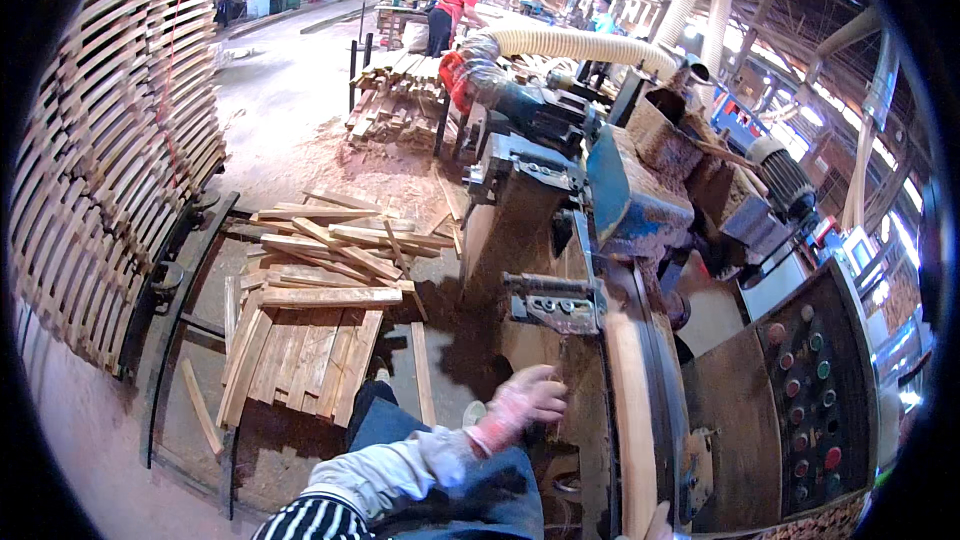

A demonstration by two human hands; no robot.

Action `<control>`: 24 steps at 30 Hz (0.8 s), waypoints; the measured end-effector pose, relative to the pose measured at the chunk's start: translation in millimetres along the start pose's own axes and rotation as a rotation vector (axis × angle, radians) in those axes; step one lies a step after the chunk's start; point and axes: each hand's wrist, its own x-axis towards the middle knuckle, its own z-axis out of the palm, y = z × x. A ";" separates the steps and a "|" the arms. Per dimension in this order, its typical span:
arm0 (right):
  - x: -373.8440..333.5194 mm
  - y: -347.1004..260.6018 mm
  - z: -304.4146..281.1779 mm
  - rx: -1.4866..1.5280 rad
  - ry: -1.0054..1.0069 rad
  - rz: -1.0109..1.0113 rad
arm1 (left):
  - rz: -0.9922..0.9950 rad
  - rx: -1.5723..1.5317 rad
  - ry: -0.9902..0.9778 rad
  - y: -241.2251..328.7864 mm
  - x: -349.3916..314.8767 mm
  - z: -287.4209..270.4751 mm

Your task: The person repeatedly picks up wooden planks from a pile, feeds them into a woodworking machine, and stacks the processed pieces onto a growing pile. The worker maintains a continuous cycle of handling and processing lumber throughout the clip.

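A long pale wooden board [630,410] lies lengthwise on the machine bed, along the dark feed strip on its right. At the bottom edge my right hand [660,523] is mostly out of view; its visible fingers are at the board's near end and seem to grip it. My left hand [518,408], in a pinkish work covering below a grey sleeve, is held over the bed left of the board. Its fingers are loosely bent and slightly blurred, with nothing visible in them. Just beyond it sits a metal guide bracket [555,302].
Loose wooden strips [325,255] lie on a stack of boards [310,360] at my left. Farther left stands a tall slatted wood pile [115,140]. A button panel [810,390] is at right. A sawdust-covered machine head [640,190] and hose [580,43] rise ahead; people work beyond.
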 end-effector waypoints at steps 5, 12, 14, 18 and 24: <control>6.8 64.9 44.0 -0.181 0.357 0.109 | 0.124 0.254 0.544 37.2 -85.8 -59.0; 200.2 -16.8 49.0 0.286 0.658 0.037 | 0.387 0.230 1.047 111.0 -221.7 -149.0; 234.0 -54.3 46.4 0.271 0.675 -0.034 | 0.365 0.267 1.002 122.2 -240.0 -164.1; 259.8 -55.8 53.0 0.448 0.636 0.033 | 0.261 0.190 0.879 123.4 -162.2 -136.0; 119.9 -20.5 61.1 0.262 0.347 -0.230 | 0.255 0.071 1.083 175.1 -136.9 -226.1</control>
